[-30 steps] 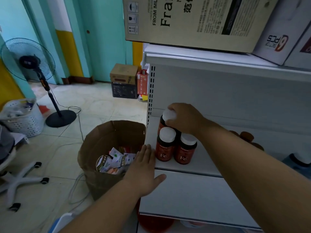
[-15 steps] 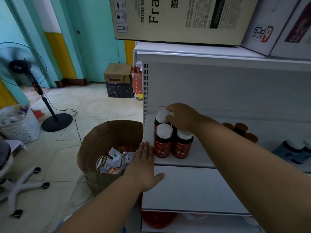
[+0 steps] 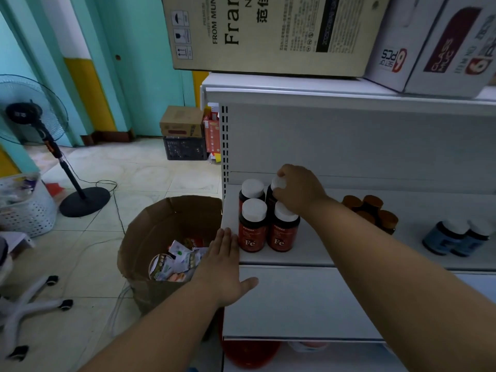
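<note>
Under the right hand [image 3: 298, 191], whose fingers curl round its white cap, the back bottle [image 3: 277, 183] stands on the shelf [image 3: 349, 260]. The left hand [image 3: 224, 267] lies flat, fingers together, at the shelf's edge. The right wrist could probably knock over the front bottle [image 3: 281, 232] just beneath it.

Right grip [image 3: 300, 192] moved off back-left bottle [image 3: 252, 189]; now pinches back-right bottle [image 3: 279, 183]

left grip [image 3: 225, 267] flat, fingers straight, right grip [image 3: 298, 191] curled, pinching

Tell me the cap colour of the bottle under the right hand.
White; the right hand grips that cap. Head view shows it.
</note>
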A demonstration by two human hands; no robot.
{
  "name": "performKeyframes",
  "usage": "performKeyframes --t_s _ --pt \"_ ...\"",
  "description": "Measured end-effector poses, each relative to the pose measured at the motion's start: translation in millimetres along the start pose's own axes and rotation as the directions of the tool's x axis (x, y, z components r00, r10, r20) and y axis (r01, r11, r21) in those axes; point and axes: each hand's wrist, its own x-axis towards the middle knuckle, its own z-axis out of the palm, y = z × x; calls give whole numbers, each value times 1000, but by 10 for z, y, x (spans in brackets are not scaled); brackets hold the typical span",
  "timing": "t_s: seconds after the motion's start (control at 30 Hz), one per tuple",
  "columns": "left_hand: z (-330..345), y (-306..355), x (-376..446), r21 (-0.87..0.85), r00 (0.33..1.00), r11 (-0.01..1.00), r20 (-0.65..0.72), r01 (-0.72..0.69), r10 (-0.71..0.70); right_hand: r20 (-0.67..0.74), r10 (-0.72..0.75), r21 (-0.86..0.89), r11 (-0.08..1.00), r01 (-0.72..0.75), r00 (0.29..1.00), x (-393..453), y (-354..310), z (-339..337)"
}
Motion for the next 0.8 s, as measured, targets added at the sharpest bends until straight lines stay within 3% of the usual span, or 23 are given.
performKeyframes --t_s 0.13,0.27,0.37,0.47,0.53,0.63,0.7,0.8 --pt "-29 -22 -9 -21 1000 1000 20 -16 16 -212 -120 23 992 128 970 -196 -56 -129" --pt "-133 -44 -17 -119 1000 993 11 -1 2 -482 -259 -9 957 290 837 -555 -210 -283" --pt "-226 -13 -174 -225 998 974 -62 -22 8 -573 -324 -29 926 377 753 -889 -350 -381" --pt "-273 53 -438 -417 983 903 -184 -102 26 -618 -337 24 895 445 711 -1208 -527 -432" --pt "-313 111 -696 -589 969 792 -248 -161 13 -606 -294 115 887 447 739 -1422 -648 -443" --pt "-338 222 -1176 -774 957 586 -291 -238 4 -463 -120 355 883 308 878 -1723 -785 -451" --pt "-376 315 -1491 -843 954 461 -300 -277 24 -339 -26 544 810 219 940 -1869 -849 -471" --pt "-468 424 -1796 -923 969 306 -246 -233 -6 -206 54 727 677 116 977 -1983 -938 -508"
